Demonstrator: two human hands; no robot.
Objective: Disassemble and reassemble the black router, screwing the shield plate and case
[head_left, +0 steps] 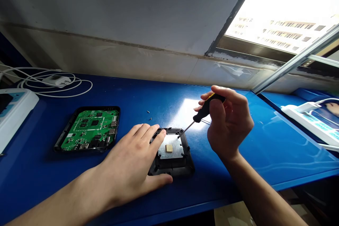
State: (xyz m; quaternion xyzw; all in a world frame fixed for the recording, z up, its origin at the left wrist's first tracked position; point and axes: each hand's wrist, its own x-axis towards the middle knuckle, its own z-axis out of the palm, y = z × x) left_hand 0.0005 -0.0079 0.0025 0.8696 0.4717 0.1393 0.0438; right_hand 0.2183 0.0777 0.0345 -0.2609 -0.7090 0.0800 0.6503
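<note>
My right hand (230, 123) is closed round the black and yellow handle of a screwdriver (202, 113). The screwdriver slants down to the left, its tip at a corner of a silver metal plate (174, 152). That plate lies inside a black plastic cover (189, 166) and carries a small tan square pad (168, 148). My left hand (137, 155) grips the cover from its left side, index finger at the far edge and thumb along the near edge. The hand hides the cover's left part. Two small screws (148, 112) lie on the table beyond the cover.
A black case with a green circuit board (91, 127) lies left on the blue table (127, 95). Behind it are a coiled white cable (84, 93) and a white adapter (57, 80). Power strips (312, 118) stand at both sides. A metal frame (291, 60) rises at right.
</note>
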